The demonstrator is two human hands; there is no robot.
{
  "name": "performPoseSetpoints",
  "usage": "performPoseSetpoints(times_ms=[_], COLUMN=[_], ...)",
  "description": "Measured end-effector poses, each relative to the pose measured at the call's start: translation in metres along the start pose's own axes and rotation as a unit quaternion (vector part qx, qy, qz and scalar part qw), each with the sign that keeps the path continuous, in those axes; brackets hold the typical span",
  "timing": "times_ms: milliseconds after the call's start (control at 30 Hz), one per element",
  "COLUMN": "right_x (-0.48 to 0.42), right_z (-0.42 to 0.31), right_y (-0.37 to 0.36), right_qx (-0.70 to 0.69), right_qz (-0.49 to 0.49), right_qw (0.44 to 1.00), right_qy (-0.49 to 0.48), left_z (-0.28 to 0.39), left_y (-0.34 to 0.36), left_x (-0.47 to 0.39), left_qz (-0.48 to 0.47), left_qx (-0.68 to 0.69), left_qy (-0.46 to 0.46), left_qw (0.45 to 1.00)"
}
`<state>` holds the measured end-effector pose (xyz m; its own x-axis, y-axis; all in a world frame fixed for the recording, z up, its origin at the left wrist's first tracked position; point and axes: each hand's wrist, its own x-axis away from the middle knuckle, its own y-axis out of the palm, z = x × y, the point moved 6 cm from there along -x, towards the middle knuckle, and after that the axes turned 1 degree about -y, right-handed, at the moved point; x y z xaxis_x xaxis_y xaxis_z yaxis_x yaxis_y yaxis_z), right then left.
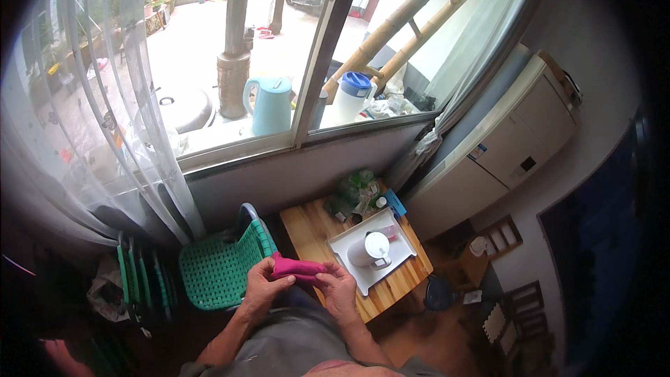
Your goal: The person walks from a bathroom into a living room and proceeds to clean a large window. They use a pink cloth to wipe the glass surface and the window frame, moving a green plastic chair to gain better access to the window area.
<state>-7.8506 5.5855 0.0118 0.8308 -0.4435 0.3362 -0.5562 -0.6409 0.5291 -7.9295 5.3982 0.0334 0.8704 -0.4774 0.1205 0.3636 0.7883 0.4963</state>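
A magenta folded cloth (299, 267) is stretched between my two hands, just in front of my body. My left hand (263, 284) grips its left end, thumb on the near side. At the other end, my right hand (337, 287) pinches the fabric between thumb and fingers. The cloth's underside is hidden. Behind and left of it is a chair with a green woven seat (217, 275). Right of my hands, a white lidded pitcher (361, 251) stands on a white tray (361, 284) on a wooden table (303, 222).
Folded green chairs (141, 277) lean at the left below a sheer curtain (178, 204). A sliding window (241, 152) rises ahead, with pitchers outside it. Green plastic bags (358, 186) lie at the table's back. A refrigerator (502, 141) stands to the right.
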Motion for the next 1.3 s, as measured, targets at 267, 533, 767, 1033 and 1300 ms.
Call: performPoseSetpoints(times_ms=[267, 533, 767, 1033, 1300], right_x=[0.006, 0.016, 0.021, 0.024, 0.028], right_z=[-0.004, -0.032, -0.066, -0.057, -0.05], right_y=[-0.016, -0.012, -0.018, -0.072, -0.099], right_qx=[0.053, 0.291, 0.467, 0.426, 0.27], right_qz=[0.017, 0.049, 0.031, 0.14, 0.224], right_qw=[0.996, 0.932, 0.817, 0.834, 0.902], right_qy=[-0.074, -0.209, -0.337, -0.321, -0.25], left_z=[0.02, 0.014, -0.017, -0.048, -0.087], left_y=[0.018, 0.005, -0.005, -0.024, -0.036], left_x=[0.001, 0.006, 0.001, -0.01, -0.024], left_qz=[-0.057, -0.039, -0.032, 0.014, 0.053], left_qx=[-0.098, -0.075, -0.243, -0.599, -0.634], left_qy=[0.031, -0.034, 0.056, 0.128, 0.18], left_qw=[0.993, 0.996, 0.968, 0.79, 0.75])
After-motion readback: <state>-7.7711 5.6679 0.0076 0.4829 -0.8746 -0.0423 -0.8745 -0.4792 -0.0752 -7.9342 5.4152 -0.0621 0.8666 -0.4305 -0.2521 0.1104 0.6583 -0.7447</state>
